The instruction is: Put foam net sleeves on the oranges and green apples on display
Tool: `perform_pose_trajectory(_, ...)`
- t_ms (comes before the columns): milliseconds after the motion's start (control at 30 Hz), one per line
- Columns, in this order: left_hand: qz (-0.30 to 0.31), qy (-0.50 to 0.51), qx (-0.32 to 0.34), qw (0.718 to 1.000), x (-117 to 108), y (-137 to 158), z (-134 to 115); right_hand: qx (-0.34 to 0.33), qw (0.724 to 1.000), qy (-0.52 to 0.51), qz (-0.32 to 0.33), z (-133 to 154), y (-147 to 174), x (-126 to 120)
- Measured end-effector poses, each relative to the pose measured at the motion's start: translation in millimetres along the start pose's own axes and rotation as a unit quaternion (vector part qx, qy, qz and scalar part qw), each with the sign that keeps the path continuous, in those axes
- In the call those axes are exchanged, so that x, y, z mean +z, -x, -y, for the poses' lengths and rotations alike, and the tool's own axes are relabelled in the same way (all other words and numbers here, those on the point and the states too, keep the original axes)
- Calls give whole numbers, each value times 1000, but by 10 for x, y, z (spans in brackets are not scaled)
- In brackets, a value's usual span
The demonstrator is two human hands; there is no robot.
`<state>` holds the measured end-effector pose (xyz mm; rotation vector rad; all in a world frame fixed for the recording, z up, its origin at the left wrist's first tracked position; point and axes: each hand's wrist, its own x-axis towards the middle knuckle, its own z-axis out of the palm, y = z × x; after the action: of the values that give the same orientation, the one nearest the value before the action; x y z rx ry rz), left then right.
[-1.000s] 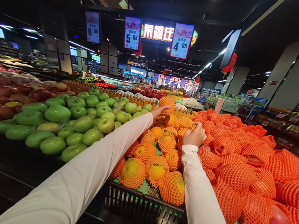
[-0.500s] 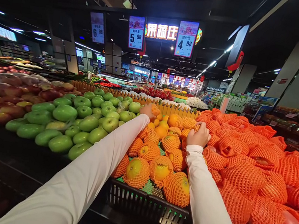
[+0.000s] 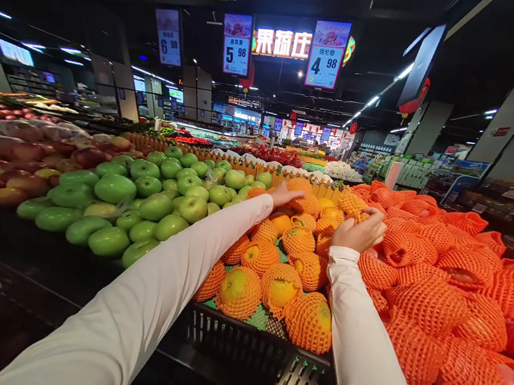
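Observation:
My left hand [image 3: 285,197] reaches to the back of the orange pile, its fingers laid along the front of an orange [image 3: 300,188] in foam netting. To the right, my right hand [image 3: 359,229] is closed with curled fingers against another netted orange [image 3: 351,202], which shows partly behind it. Below both hands, more netted oranges [image 3: 281,287] lie on green mesh in a black basket [image 3: 251,351]. A few oranges between the hands appear bare or only partly netted. The far sides of both held fruits are hidden.
Green apples [image 3: 157,208] are heaped on the left, with red apples [image 3: 22,162] beyond them. Large fruits in red-orange netting [image 3: 429,304] fill the right side. A low yellow fence [image 3: 330,192] runs behind the oranges. Price screens [image 3: 327,54] hang overhead.
Both hands have shifted to the right, each with a netted orange moving along at its fingers. The left hand has come from beside the green apples toward the middle. The view has tilted slightly.

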<state>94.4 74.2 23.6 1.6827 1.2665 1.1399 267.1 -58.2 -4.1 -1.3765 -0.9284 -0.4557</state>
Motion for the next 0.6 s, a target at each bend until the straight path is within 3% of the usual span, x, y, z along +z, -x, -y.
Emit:
perform_pose_trajectory(167, 65, -168, 113, 977, 374, 170, -13, 11, 1000, -1, -24, -23, -5, 8)
perform_pose_trajectory(333, 117, -334, 150, 923, 628, 396, -12, 3, 1000, 8, -14, -55, -8, 30)
perform_pose_trajectory(433, 128, -330, 146, 924, 603, 373, -34, -4, 1000, 11, -11, -66, -8, 35)
perform_pose_trajectory(600, 35, -253, 68, 964, 213, 140, -54, 1, 1000, 1, 5, -36, -9, 23)
